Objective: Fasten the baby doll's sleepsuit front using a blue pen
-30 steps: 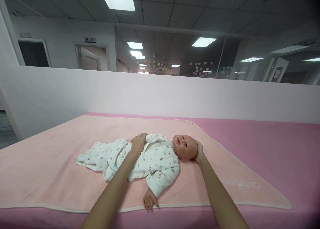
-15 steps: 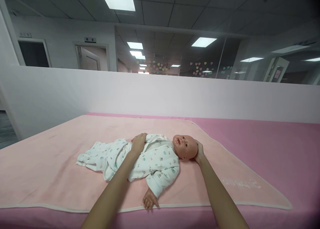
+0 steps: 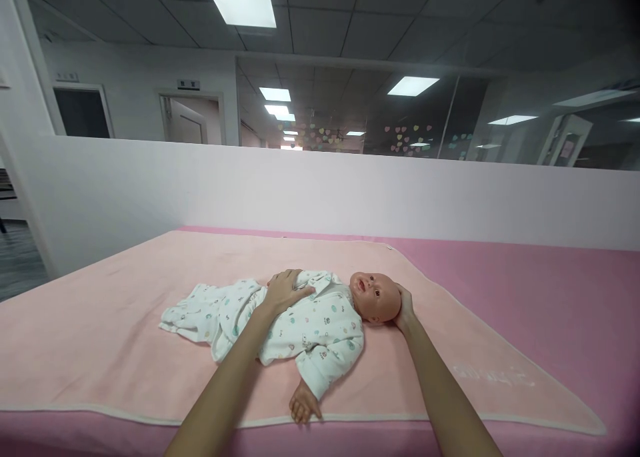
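A baby doll (image 3: pixel 320 324) in a white printed romper lies on its back on a pale pink blanket (image 3: pixel 125 337), head (image 3: pixel 376 297) to the right. My left hand (image 3: pixel 284 288) lies flat on the doll's chest with fingers stretched out. My right hand (image 3: pixel 404 307) cups the back of the doll's head from the right, with the fingers mostly hidden behind the head. The doll's bare hand (image 3: pixel 303 409) reaches toward the blanket's near edge.
The blanket covers a darker pink bed surface (image 3: pixel 550 297). A low white partition wall (image 3: pixel 320 190) runs behind the bed. Beyond it are glass walls with heart stickers and doorways (image 3: pixel 187 118).
My left hand has slid a little further over the doll's chest, fingers now spread flatter. The view has shifted slightly; my right hand stays at the doll's head.
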`<action>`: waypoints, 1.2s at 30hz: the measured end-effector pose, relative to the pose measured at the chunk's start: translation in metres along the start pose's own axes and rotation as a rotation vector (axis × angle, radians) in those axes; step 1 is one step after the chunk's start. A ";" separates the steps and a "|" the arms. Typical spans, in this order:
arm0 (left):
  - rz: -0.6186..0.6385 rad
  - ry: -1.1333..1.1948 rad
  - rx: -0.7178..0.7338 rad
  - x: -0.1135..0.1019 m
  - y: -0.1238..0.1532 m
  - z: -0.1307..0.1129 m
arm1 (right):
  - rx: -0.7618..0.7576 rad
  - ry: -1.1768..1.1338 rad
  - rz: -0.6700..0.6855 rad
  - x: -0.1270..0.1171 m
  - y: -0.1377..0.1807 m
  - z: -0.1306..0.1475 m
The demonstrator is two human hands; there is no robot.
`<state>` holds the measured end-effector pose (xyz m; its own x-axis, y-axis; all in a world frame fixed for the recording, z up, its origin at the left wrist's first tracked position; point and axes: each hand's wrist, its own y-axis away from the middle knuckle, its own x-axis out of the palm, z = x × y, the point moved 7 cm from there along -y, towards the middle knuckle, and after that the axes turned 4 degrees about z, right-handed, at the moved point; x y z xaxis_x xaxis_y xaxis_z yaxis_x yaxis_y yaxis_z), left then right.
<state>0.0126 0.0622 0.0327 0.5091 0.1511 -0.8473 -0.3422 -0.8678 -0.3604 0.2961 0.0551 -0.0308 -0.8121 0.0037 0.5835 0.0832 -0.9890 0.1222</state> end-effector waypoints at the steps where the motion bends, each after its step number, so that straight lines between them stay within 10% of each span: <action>1: 0.005 0.012 0.006 0.000 0.000 -0.001 | -0.004 -0.002 -0.002 0.000 0.000 0.000; 17: 0.045 0.032 -0.137 0.010 -0.001 0.012 | -0.108 0.075 -0.094 -0.009 -0.010 0.005; 21: 0.080 0.194 -0.198 0.007 0.000 0.015 | -0.406 0.272 -0.531 -0.023 0.005 0.037; 26: -0.026 0.579 0.088 -0.009 0.002 -0.023 | -1.098 0.539 -0.909 0.010 0.065 0.077; 29: 0.046 0.556 0.184 0.001 0.002 -0.045 | -1.313 0.969 -0.716 0.065 0.073 0.063; 33: -0.023 0.466 0.161 0.009 -0.002 -0.047 | -1.097 1.536 -0.045 0.132 0.042 -0.004; 36: -0.082 0.485 0.117 0.008 -0.003 -0.039 | -0.996 1.614 0.046 0.144 0.031 -0.027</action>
<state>0.0484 0.0479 0.0425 0.8366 -0.0449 -0.5459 -0.3578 -0.7994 -0.4826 0.1658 0.0206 0.0351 -0.5572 0.4392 -0.7047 0.2794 -0.7000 -0.6572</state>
